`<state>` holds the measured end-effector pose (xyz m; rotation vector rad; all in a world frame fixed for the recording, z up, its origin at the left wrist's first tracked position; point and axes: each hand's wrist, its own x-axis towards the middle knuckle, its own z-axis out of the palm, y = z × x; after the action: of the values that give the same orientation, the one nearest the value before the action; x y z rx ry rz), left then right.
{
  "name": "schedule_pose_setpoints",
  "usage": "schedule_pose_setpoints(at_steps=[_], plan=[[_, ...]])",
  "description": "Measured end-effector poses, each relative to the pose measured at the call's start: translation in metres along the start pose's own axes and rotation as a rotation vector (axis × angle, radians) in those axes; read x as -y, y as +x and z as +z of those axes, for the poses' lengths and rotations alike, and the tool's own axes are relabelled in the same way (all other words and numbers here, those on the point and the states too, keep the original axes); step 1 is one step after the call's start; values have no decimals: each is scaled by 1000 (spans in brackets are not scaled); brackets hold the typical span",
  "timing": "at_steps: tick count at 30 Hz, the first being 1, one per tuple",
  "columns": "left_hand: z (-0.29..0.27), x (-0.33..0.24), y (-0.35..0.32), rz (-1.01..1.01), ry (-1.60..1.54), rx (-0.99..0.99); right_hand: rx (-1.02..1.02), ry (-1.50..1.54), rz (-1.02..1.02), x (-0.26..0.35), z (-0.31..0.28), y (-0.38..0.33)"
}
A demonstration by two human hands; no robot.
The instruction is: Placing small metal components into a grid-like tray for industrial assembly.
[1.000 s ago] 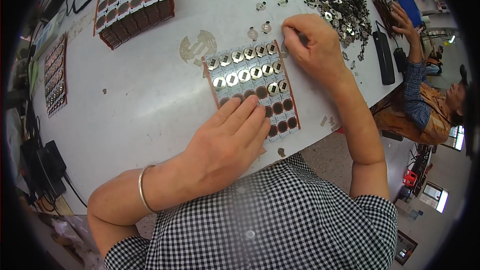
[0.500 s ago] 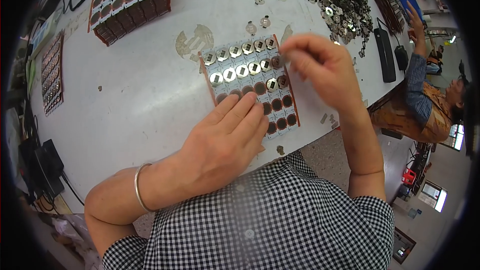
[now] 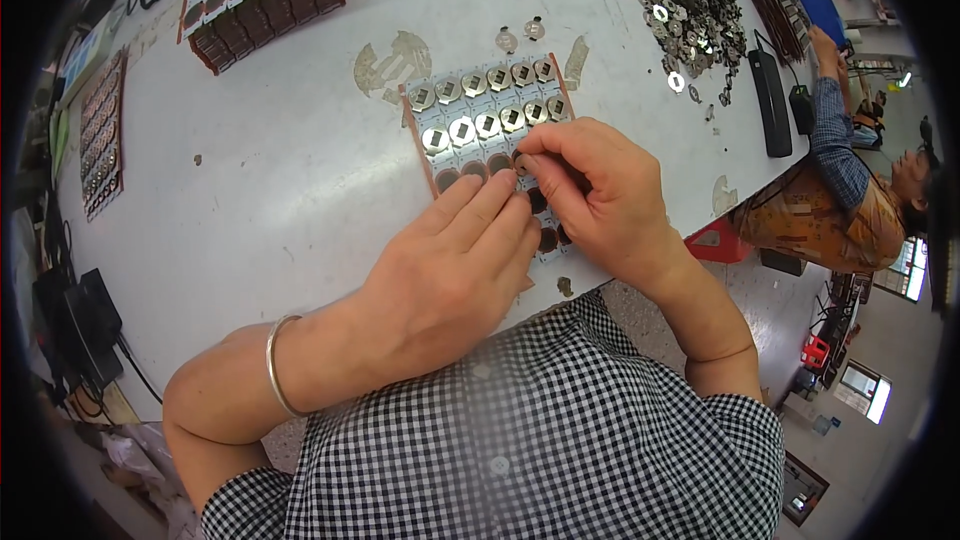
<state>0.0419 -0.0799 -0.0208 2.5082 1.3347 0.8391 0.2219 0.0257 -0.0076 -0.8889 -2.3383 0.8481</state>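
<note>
A panel of small circuit boards [image 3: 452,116] lies before me. Shiny metal clips [image 3: 486,124] sit on its two far rows; in the nearer rows dark round pads [image 3: 474,171] show. My left hand [image 3: 450,258] lies flat over the panel's near left part, fingers stretched out, covering several pads. Thumb and index finger of my right hand [image 3: 603,202] pinch a small metal clip [image 3: 522,164] at the third row, just beside my left fingertips. The right hand hides the panel's near right part.
A loose pile of metal clips [image 3: 690,15] spreads at the far right, with a few strays nearer. A tall stack of panels [image 3: 270,15] stands far left, a clip-filled panel [image 3: 104,135] beyond the left side. A black power strip [image 3: 769,107] lies right; another person [image 3: 835,200] sits beyond.
My right hand has come left and nearer, from above the panel's right edge down to the third row beside my left fingers. My left hand stays on the panel.
</note>
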Motion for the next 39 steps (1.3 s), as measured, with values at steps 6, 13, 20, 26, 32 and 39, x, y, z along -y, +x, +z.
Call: schedule_pose_setpoints(at_steps=[6,13,20,26,32,39], plan=[[-6,-6,2,-153,59,-13,-74,-124,-11,-3,6,-5],[-8,2,1,-260,60,-11,-103,-134,-12,-3,5,-14],[-11,1,3,-252,161,51,-89,-161,-6,2,7,-12],[-13,3,2,-238,176,67,9,-227,-107,0,-5,-3],[-16,0,4,-223,157,96,-122,-214,-194,-53,-33,62],[-18,2,4,-208,148,96,12,-368,-280,-66,-31,93]])
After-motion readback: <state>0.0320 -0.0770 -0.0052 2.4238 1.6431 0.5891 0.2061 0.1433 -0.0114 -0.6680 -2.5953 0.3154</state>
